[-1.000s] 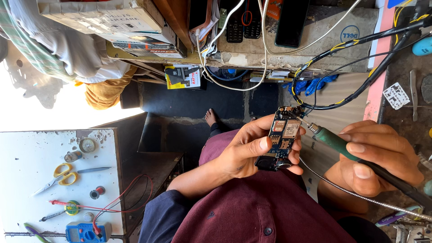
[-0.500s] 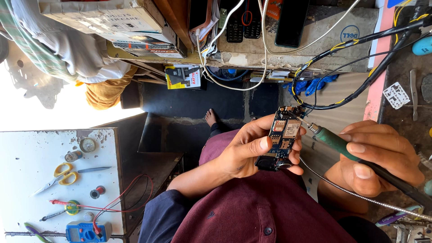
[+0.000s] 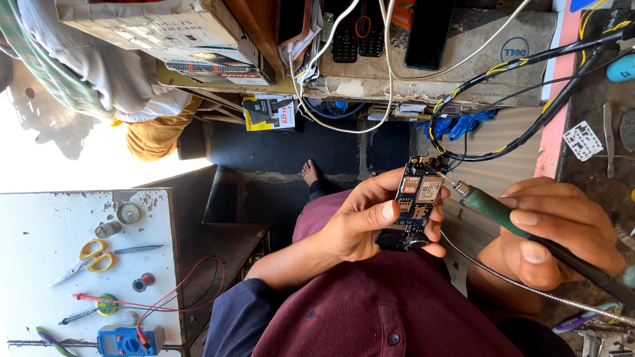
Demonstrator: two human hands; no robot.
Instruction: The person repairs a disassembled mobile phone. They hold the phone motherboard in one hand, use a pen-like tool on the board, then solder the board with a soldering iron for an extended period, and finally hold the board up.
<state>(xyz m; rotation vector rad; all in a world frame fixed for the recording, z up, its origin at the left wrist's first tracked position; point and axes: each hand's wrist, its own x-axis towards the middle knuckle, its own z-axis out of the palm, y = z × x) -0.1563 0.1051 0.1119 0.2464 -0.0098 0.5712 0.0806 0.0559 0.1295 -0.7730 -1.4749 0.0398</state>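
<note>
Steadiness is what this joint asks for, I judge: board (image 3: 418, 201) braced, iron (image 3: 503, 215) light, tip brought in at a slant and lifted straight off so it drags no neighbouring part.

Largest first: one white table (image 3: 40, 264) sits at the left, well apart from me. My left hand (image 3: 360, 221) holds the one board up over my lap, mid-scene, thumb along its near face and fingertips (image 3: 436, 233) curled round its right edge, so the fingers are pinching it from both sides. My right hand (image 3: 562, 231) wraps the one green-handled iron like a pen, thumb and fingers pressed together round the grip; the tip lies at the board's upper right edge, though I cannot tell whether it touches. A thin wire (image 3: 529, 291) runs off under that hand.

Smaller things, counted: one yellow scissors (image 3: 89, 256) on the table, one blue meter (image 3: 126, 340) at its near corner with red leads (image 3: 178, 301), and two keypad phones (image 3: 357, 36) on the far shelf.
</note>
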